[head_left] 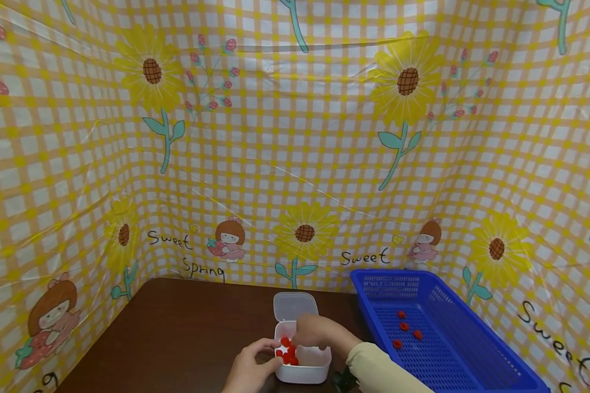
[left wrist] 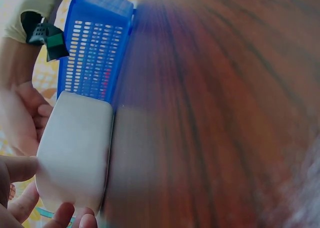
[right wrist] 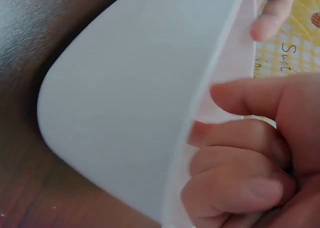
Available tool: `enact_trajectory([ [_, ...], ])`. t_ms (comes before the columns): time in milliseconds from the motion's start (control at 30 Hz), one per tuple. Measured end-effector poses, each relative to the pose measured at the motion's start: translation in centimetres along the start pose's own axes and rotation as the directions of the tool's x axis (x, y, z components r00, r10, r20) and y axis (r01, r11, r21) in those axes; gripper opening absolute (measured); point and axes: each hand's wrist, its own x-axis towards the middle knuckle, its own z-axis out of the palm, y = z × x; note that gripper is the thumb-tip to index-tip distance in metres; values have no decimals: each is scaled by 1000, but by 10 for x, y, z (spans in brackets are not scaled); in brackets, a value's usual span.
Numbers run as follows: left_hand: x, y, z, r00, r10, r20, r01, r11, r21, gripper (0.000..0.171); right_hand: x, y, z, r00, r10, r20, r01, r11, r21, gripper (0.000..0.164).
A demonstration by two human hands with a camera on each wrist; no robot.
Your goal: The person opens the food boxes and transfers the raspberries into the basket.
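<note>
A white plastic box (head_left: pixel 302 375) stands on the table with several small red pieces (head_left: pixel 287 357) gathered in its left part. My left hand (head_left: pixel 253 363) grips the box's left end, thumb near the front corner and a finger toward the back. In the left wrist view its fingertips (left wrist: pixel 62 214) press against the white wall. My right hand (head_left: pixel 319 332) reaches down into the box from the right, beside the red pieces. The right wrist view shows its fingers (right wrist: pixel 230 143) curled inside the rim, their tips partly hidden; I cannot tell whether they hold a piece.
Behind the box lies a translucent lid (head_left: pixel 295 307). A blue perforated basket (head_left: pixel 452 349) stands at the right with several red pieces (head_left: pixel 404 326) on its floor. The dark brown table (head_left: pixel 187 333) is bounded by a checked, sunflower-printed cloth (head_left: pixel 275 164) at the back and sides.
</note>
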Motion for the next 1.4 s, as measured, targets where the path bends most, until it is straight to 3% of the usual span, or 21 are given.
enact_trajectory([
  [133, 0, -2, -1, 1000, -9, 9, 9, 1000, 11, 26, 5, 7, 11, 998, -18, -63, 23, 996, 88, 28],
  [467, -5, -2, -6, 1000, 5, 23, -5, 1000, 6, 27, 6, 13, 35, 991, -68, -111, 98, 952, 290, 14],
  [833, -2, -6, -5, 999, -15, 34, 15, 999, -28, 28, 14, 15, 55, 953, 34, -300, 95, 909, 405, 13],
  [1067, 0, -7, -4, 999, -21, 41, 23, 999, -30, 29, 8, 10, 57, 945, 90, -315, 85, 861, 502, 10],
  [1400, 2, -6, 1, 1000, 16, 16, -16, 1000, 1, 28, 2, 5, 49, 934, 150, -326, 22, 883, 470, 6],
])
